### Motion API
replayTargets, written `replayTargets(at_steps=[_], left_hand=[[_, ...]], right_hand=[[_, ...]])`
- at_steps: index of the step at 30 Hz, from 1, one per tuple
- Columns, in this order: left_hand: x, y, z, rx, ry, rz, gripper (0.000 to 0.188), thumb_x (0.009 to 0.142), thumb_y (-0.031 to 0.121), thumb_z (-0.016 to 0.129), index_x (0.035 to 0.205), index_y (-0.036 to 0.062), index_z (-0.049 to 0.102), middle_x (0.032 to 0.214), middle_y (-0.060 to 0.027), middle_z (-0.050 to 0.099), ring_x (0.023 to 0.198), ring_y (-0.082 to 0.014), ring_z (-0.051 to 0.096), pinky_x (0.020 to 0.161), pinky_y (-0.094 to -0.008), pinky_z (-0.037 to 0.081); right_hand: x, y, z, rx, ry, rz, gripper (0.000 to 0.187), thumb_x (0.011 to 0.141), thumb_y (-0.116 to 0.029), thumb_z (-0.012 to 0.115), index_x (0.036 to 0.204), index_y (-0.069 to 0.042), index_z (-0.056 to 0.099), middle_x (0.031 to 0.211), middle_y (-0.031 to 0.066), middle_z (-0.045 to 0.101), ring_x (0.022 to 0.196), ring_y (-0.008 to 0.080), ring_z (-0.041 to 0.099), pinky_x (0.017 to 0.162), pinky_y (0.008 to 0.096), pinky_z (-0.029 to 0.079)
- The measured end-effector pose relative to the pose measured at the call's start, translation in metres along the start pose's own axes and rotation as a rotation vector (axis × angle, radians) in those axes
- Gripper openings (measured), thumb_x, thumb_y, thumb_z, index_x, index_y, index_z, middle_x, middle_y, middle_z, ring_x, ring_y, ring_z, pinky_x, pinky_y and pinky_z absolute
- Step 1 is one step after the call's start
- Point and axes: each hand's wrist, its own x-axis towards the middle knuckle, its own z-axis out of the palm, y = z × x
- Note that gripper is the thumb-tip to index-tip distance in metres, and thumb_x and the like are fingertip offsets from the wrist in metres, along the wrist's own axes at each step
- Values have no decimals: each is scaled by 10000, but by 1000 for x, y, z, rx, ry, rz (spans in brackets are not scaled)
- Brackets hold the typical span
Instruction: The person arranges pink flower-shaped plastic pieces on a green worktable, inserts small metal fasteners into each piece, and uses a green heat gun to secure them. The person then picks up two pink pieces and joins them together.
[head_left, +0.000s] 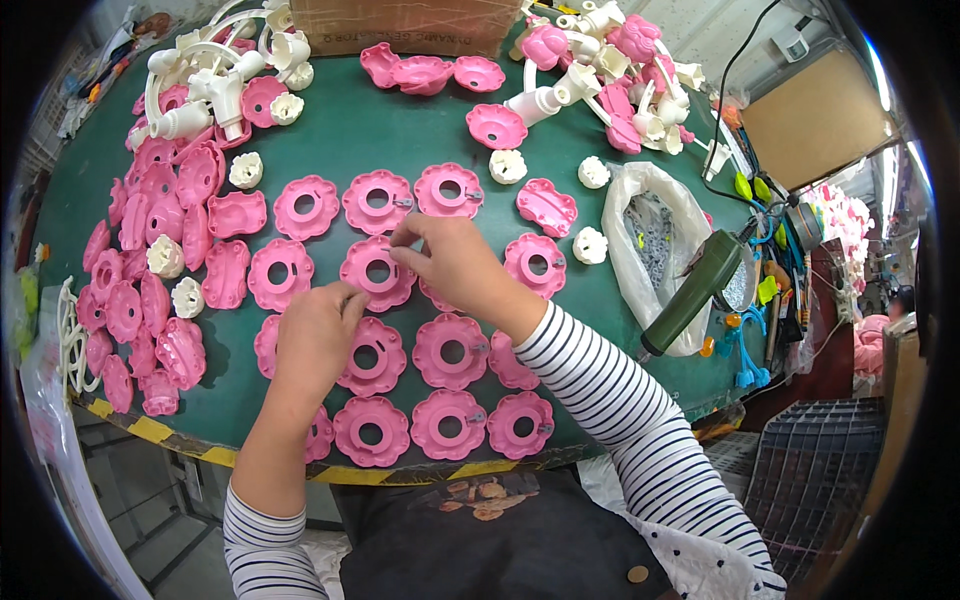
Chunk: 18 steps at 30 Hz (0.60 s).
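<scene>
Pink flower-shaped rings with a round centre hole lie in rows on the green tabletop. My right hand (452,262) reaches over a ring (362,262) in the second row, its thumb and fingers curled in a pinch at the ring's right side. Whatever they hold is too small to make out. My left hand (322,325) hovers at that ring's lower left, fingertips pressed together; their contents, if any, are hidden. Several rings carry a small grey metal piece at the right side, such as the far ring (435,178) and the near ring (437,405).
An open white bag (618,215) of small grey metal parts stands on the right, with a green power screwdriver (690,290) beside it. Pink shells (160,215) heap at left. White tubular frames (222,92) and a cardboard box (400,25) line the far edge.
</scene>
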Motion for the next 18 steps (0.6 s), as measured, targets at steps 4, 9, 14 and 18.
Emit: replayTargets(at_steps=[4,9,14,18], left_hand=[[7,5,-1,-636,-38,-257,266,1003,232,599,1006,-20,683,709,-53,649,615,-161,627,562,-304,483],[14,11,15,-1618,19,-452,329,1052,239,511,1176,-64,547,1047,-161,622,965,-266,656,888,-358,551],[13,4,24,-1703,42,-465,427,1063,280,480,1235,-111,466,1188,-247,568,1150,-337,594,1074,-419,485],[13,11,22,-1700,58,-480,475,1067,309,470,1264,-123,449,1199,-251,573,1152,-333,593,1059,-423,488]], right_hand=[[-10,3,-3,-137,95,-121,158,784,-150,768,882,-58,684,955,103,606,925,287,590,768,401,515],[-21,3,10,-213,99,-85,145,728,-126,784,817,-65,687,943,94,576,940,287,564,796,405,507],[-18,6,9,-233,96,-113,149,728,-135,784,827,-64,700,939,103,578,942,295,564,808,403,499],[-18,7,5,-264,92,-147,163,733,-146,782,857,-73,704,945,94,581,923,288,575,794,404,505]])
